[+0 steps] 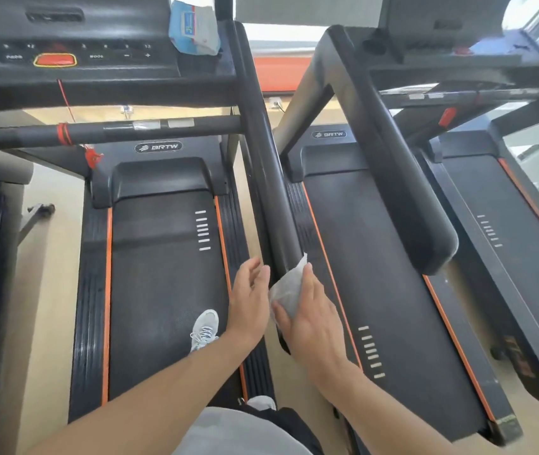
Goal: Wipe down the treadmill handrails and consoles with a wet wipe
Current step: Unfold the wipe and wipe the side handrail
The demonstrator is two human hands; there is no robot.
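Wipe point(288, 288) in hand, a person stood on a treadmill belt point(163, 290) and cleaned the near end of its right handrail point(263, 165). The right hand point(311, 318) pressed the white wipe against the rail's lower end, fingers curled over the cloth and thumb on its near edge. The left hand point(250, 300) hovered just beside the rail on its inner side, fingers loosely extended and holding nothing. A pack of wipes point(194, 27) stood on the right end of the console point(74, 57), near the top of the same handrail. A red stop button point(55, 60) sat at the console's centre, with a red cord point(66, 103) hanging below it to the crossbar point(104, 131). One grey shoe point(205, 330) rested on the belt. A second treadmill point(376, 257) stood alongside to the right, its own handrail well apart from the wipe.
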